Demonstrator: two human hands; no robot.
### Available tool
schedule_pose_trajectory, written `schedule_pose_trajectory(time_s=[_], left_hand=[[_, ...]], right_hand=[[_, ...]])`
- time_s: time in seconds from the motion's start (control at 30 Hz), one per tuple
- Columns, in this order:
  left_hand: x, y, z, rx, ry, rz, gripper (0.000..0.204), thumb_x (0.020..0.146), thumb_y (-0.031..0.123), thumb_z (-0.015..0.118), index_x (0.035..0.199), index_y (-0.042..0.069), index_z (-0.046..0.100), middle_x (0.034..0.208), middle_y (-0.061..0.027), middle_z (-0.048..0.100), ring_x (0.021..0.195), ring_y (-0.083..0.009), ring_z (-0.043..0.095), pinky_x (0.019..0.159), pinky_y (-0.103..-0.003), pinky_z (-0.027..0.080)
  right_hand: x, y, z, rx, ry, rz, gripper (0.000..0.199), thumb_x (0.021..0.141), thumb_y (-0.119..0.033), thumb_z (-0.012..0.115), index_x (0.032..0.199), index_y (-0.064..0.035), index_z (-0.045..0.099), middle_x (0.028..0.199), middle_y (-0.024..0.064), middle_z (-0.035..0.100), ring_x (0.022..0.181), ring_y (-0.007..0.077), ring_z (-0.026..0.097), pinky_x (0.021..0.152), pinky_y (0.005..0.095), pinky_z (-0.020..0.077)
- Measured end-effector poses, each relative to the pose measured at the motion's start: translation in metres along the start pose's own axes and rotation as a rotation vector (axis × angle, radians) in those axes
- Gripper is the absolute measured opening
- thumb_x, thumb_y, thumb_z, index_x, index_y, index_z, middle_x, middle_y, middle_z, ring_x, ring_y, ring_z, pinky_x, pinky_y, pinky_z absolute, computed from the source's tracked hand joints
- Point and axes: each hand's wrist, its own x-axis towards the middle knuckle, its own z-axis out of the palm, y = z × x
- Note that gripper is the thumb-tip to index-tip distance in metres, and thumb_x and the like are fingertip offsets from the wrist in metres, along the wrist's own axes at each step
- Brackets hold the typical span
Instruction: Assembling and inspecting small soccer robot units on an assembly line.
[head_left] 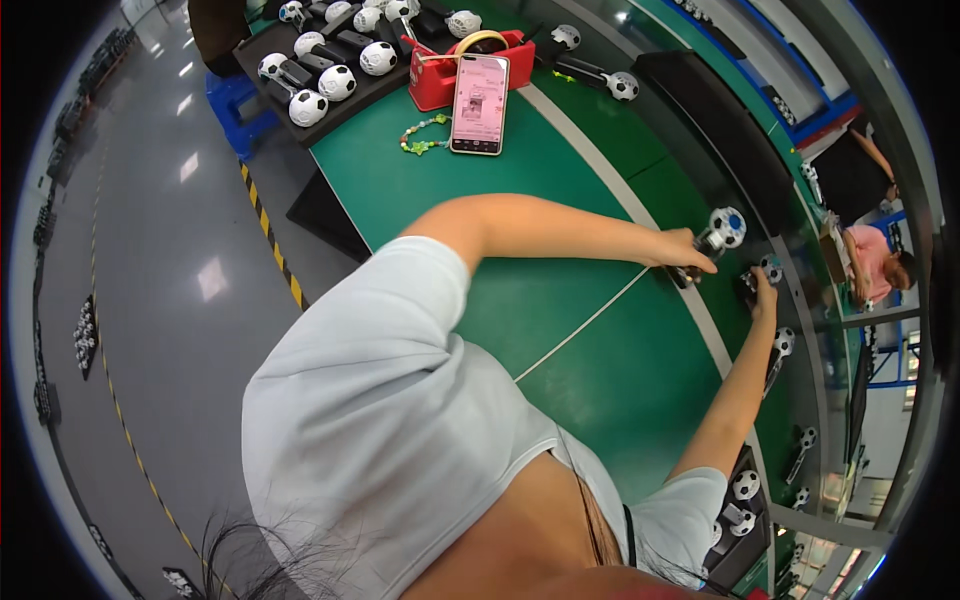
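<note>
With both arms stretched out across the green table (pixel 560 330), the left hand (pixel 682 252) clenches the dark handle of a football-headed toy (pixel 722 230) near the table's far edge, while the right hand (pixel 764 295) grasps a 2nd such toy (pixel 768 268) just beside it

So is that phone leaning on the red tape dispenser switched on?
On: the pink-cased smartphone, propped against the red tape dispenser, shows a lit screen.

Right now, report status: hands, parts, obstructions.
Left hand grips black handle of soccer-ball toy. Right hand on second ball toy. Both at conveyor edge; nothing between them.
</note>
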Motion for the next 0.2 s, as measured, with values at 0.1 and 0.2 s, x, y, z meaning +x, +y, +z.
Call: schedule_pose_trajectory(time_s=[0.1,0.2], left_hand=[[-0.074,0.013,-0.024,-0.119,-0.105,-0.014,0.03,0.089,0.026,0.05,0.098,-0.003,0.052,0.08,-0.0122,0.061,0.063,-0.0179,0.06,0.064,-0.026,0.05],[-0.148,0.024,-0.036,-0.077,0.08,-0.118,0.047,0.09,0.028,0.049,0.122,-0.003,0.034,0.106,-0.016,0.058,0.093,-0.02,0.061,0.082,-0.03,0.048]], right_hand=[[-0.046,-0.005,0.009,0.549,-0.349,0.127,0.04,0.076,-0.032,0.072,0.102,-0.0034,0.061,0.092,0.0088,0.063,0.081,0.0221,0.062,0.072,0.0341,0.0506],[-0.132,-0.009,0.049,0.845,-0.588,0.201,0.044,0.08,-0.025,0.067,0.114,-0.0018,0.053,0.097,0.0083,0.064,0.081,0.0234,0.062,0.076,0.0355,0.0523]])
